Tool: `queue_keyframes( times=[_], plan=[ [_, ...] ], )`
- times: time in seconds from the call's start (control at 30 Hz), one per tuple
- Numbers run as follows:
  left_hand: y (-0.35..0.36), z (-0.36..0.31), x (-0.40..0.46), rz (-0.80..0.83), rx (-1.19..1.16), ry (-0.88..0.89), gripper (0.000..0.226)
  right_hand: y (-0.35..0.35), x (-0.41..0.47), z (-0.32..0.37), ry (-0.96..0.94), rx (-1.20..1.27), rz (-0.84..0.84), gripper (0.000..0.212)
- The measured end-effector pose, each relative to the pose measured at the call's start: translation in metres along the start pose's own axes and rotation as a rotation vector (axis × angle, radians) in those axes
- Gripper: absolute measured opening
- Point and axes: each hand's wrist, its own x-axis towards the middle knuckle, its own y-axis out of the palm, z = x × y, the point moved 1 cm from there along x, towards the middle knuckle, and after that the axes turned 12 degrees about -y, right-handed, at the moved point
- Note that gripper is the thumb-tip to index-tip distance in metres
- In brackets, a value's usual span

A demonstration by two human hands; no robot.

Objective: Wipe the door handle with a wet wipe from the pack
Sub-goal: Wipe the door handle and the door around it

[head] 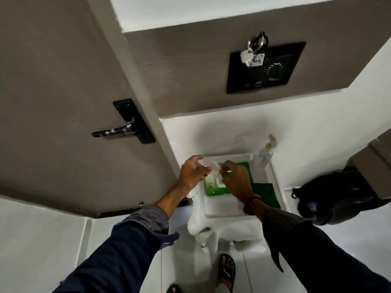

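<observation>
While a white tray (275,182) sat against the white wall beside the taupe door (53,102), both hands pinched a crumpled white wet wipe (215,168) over the green wipe pack (213,190) at the tray's left edge. Left hand (193,173) and right hand (234,176) had fingers closed on it. The black lever door handle (115,132) pointed left, long axis horizontal.

the walls (317,127) were white, with a taupe panel (201,66) across the upper part carrying a black switch plate (275,77) (a key ring (257,44) hung above it). the floor (131,261) was pale tile. a black bag (330,197) sat at the right, under even indoor light.
</observation>
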Motion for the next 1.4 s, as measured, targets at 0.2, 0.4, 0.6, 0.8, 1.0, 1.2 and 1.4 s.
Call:
queue_keyframes(
  times=[0.2, 0.4, 0.6, 0.8, 1.0, 1.2, 1.4],
  plan=[
    [-0.039, -0.016, -0.014, -0.084, -0.109, 0.086, 0.035, 0.002, 0.01, 0.037, 0.152, 0.314, -0.121, 0.018],
    [-0.138, -0.027, -0.05, -0.415, 0.241, 0.422, 0.021, 0.021, 0.021, 0.136, 0.122, 0.487, -0.153, 0.016],
    [-0.166, -0.037, -0.085, -0.437, 0.063, 0.489, 0.017, 0.05, 0.028, 0.2, 0.13, 0.476, -0.166, 0.023],
    [-0.193, -0.036, -0.098, -0.403, -0.089, 0.394, 0.013, 0.071, 0.031, 0.233, 0.059, 0.4, -0.133, 0.028],
    [-0.215, -0.032, -0.093, -0.392, -0.062, 0.392, 0.009, 0.079, 0.03, 0.249, 0.016, 0.394, -0.121, 0.04],
    [-0.228, -0.028, -0.089, -0.321, 0.008, 0.402, 0.011, 0.075, 0.035, 0.258, 0.189, 0.638, -0.077, 0.033],
    [-0.235, -0.034, -0.086, -0.16, -0.005, 0.366, 0.011, 0.064, 0.047, 0.26, 0.313, 0.735, -0.059, 0.023]
  ],
)
